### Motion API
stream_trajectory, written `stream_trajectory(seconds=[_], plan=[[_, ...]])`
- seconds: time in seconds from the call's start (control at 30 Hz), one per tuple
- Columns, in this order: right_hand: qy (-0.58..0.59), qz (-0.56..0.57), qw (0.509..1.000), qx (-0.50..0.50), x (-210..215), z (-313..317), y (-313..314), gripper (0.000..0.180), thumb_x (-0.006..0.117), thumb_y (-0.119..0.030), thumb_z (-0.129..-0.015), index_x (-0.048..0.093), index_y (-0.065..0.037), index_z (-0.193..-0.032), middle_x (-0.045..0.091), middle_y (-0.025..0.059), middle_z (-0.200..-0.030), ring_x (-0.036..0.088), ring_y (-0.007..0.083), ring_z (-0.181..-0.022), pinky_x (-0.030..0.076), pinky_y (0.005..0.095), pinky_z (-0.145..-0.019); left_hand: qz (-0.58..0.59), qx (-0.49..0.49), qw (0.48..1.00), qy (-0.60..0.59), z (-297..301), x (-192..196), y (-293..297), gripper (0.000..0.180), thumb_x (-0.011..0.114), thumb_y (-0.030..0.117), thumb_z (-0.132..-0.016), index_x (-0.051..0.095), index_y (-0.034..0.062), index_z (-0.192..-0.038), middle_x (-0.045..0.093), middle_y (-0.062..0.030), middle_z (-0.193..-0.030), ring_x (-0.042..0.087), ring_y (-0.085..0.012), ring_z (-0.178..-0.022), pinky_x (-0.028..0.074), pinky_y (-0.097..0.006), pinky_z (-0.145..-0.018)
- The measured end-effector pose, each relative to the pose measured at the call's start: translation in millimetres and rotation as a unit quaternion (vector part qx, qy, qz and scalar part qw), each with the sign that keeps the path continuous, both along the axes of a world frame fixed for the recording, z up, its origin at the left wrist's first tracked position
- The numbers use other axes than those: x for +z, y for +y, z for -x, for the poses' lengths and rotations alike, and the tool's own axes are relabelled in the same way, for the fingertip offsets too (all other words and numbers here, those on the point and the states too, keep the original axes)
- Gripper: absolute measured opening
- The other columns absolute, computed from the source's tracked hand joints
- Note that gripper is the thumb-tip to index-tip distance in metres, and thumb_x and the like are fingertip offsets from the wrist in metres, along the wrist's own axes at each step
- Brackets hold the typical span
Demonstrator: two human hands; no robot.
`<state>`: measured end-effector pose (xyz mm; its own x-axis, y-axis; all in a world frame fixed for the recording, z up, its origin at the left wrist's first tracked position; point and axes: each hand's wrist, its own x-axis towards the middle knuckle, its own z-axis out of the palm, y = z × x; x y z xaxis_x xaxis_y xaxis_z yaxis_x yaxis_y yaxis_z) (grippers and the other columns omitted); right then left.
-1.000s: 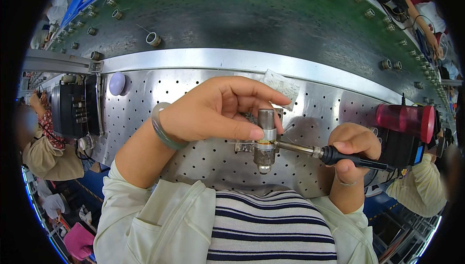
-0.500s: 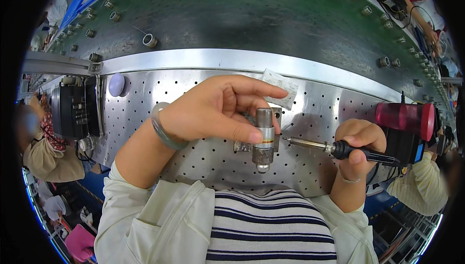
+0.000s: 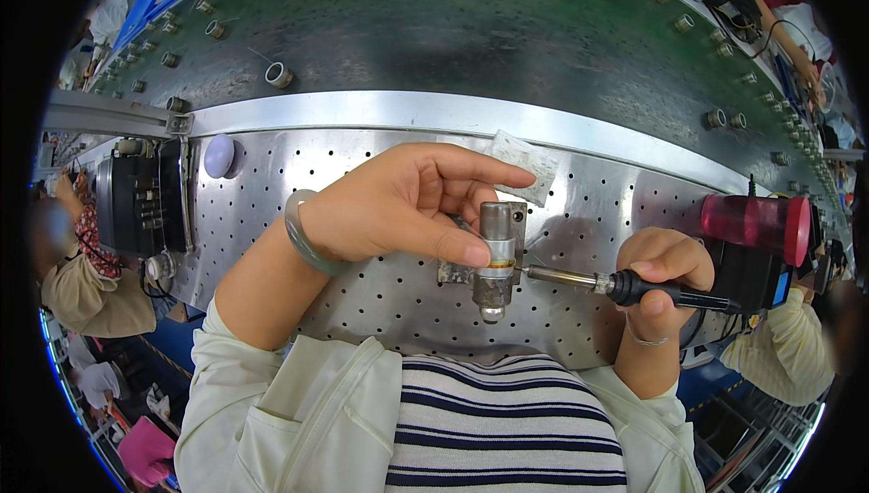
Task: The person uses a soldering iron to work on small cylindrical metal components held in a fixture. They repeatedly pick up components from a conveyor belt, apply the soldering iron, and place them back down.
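A small silvery metal ring [image 3: 501, 248] sits around an upright-looking dark metal post [image 3: 495, 219], with a yellowish-brown band at its lower edge. My left hand [image 3: 407, 199] has its thumb pressed against the ring's left side. Its index finger stretches past the post's top, and the other fingertips are partly hidden behind the post. In my right hand [image 3: 667, 276] is a soldering iron [image 3: 625, 287] with a black handle, held between thumb and fingers. The iron's tip reaches the right side of the ring at the band, seemingly touching it. Behind the post is a metal block [image 3: 519, 212].
The perforated metal worktop [image 3: 272, 212] carries a lilac egg-shaped object [image 3: 219, 156], a crumpled whitish pad [image 3: 528, 162], a dark device [image 3: 136, 199] and a red translucent cylinder [image 3: 756, 224]. Beyond the rail, a green conveyor belt [image 3: 407, 31] bears several metal rings. Other people sit at both sides.
My right hand has moved left with the soldering iron, bringing its tip from a small gap up to the ring. My left hand has hardly moved.
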<state>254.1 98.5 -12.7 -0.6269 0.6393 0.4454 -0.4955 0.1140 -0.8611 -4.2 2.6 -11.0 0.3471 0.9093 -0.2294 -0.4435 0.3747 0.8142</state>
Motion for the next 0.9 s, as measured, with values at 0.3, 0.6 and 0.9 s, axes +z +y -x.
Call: stream_trajectory(seconds=[0.3,0.6,0.9], plan=[[-0.042,-0.052,0.997,-0.036,-1.1,-1.8,0.5,0.023,0.074,-0.004,-0.072,0.059,0.006,-0.085,0.061,0.0123,-0.069,0.056,0.017,-0.053,0.043,0.0243,-0.05,0.025,0.033,0.998,0.043,-4.8,10.9,-1.0,0.069,0.074,-0.008,-0.066,0.044,-0.0079,-0.128,0.058,-0.0051,-0.096,0.06,-0.012,-0.087,0.055,-0.021,-0.073],[-0.024,-0.029,0.999,-0.011,-0.9,-1.3,1.4,0.021,0.073,-0.004,-0.072,0.058,0.005,-0.083,0.061,0.0125,-0.069,0.057,0.0165,-0.054,0.044,0.0245,-0.05,0.012,0.022,1.0,-0.016,-4.5,6.9,-1.1,0.072,0.073,-0.005,-0.069,0.039,-0.0068,-0.133,0.063,-0.0175,-0.098,0.062,-0.0118,-0.081,0.052,-0.019,-0.068],[-0.033,-0.029,0.999,-0.001,-1.8,-1.4,1.6,0.024,0.075,-0.003,-0.069,0.06,0.006,-0.086,0.062,0.0142,-0.071,0.058,0.0182,-0.057,0.045,0.0251,-0.053,0.008,0.021,1.0,0.003,-4.6,4.6,-0.3,0.073,0.073,-0.005,-0.068,0.039,-0.0065,-0.133,0.063,-0.0176,-0.096,0.062,-0.0109,-0.079,0.051,-0.017,-0.066]])
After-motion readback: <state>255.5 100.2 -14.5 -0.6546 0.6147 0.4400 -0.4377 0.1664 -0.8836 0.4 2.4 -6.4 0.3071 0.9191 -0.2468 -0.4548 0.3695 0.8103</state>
